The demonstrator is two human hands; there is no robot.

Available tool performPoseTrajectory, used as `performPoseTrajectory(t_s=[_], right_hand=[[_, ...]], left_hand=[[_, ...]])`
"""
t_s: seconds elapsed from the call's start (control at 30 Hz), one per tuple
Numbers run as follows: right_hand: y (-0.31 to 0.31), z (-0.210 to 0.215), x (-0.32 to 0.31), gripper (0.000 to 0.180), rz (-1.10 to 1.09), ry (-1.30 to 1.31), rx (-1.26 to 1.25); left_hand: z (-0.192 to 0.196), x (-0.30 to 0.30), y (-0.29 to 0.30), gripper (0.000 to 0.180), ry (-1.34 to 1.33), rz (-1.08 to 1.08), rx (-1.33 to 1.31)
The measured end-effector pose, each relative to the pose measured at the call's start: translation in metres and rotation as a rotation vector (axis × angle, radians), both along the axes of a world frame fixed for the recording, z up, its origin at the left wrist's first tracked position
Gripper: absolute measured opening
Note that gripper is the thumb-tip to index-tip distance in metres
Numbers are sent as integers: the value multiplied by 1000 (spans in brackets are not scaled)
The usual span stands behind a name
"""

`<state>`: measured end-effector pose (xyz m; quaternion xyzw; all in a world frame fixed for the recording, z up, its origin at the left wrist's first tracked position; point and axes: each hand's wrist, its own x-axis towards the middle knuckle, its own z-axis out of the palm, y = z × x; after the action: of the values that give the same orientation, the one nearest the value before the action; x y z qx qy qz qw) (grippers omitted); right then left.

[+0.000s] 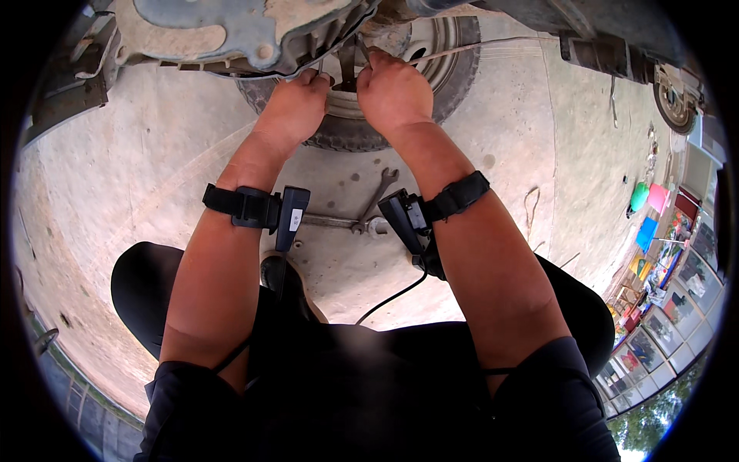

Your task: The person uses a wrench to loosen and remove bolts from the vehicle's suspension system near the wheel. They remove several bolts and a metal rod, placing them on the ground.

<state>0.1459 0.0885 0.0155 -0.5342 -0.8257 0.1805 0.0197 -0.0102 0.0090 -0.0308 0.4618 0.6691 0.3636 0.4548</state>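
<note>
Overhead at the top is the underside of a vehicle, with a dirt-covered metal casing [192,38]. My left hand [294,108] is raised to the casing's lower edge, its fingers curled closed. Just right of it, my right hand [396,91] is closed too, knuckles up, next to a dark narrow metal part [349,65]. Whatever either hand grips is mostly hidden by the fingers. Beyond and below both hands a wheel with a black tyre [346,135] lies on the concrete floor.
An open-ended wrench [385,183] and a long metal tool [327,221] lie on the floor between my forearms, beside a metal ring [378,226]. A thin cord [531,208] lies to the right. Another wheel [673,100] and colourful goods [647,231] are far right.
</note>
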Motion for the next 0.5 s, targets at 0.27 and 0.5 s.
performPoseTrajectory(t_s=[0.27, 0.5], right_hand=[[-1, -6, 1, 22, 1, -8, 33], [-1, 0, -1, 22, -23, 0, -13]], left_hand=[[-13, 18, -5, 25, 176, 91, -31], [-16, 28, -7, 20, 650, -11, 81]])
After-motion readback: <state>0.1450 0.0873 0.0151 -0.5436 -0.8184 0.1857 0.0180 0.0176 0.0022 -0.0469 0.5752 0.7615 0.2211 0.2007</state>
